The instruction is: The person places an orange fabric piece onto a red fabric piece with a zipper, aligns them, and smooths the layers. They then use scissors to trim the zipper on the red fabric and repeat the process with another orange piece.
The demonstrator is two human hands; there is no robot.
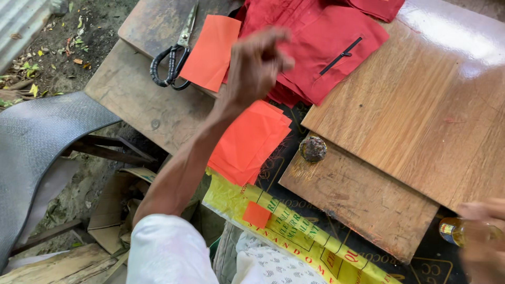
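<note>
The left hand [256, 63] is hanging in the upper middle of the frame above the red garment [321, 47], its forearm running up from the white sleeve [168, 252] at the lower left and slanting toward the upper right. The wrist is bending, the back of the hand is facing the camera, and the fingers are curling inward into a loose fist; motion blur is hiding whether they are pinching anything, so I cannot tell. The garment is lying across the top centre of the frame, partly on the glossy wooden board [431, 105], and its dark slit pocket [342, 55] is running on a diagonal from lower left to upper right. Just left of the hand an orange cloth piece [210, 52] is lying with its long axis nearly upright in the frame, and beside it the scissors [176, 52] are pointing their blades toward the top edge, handles toward the lower left. Below the hand a stack of orange pieces [247, 142] is resting in the middle. The right hand [481, 239] is sitting blurred at the lower right corner, fingers wrapping a small glass bottle [453, 231] whose long axis is lying roughly level.
</note>
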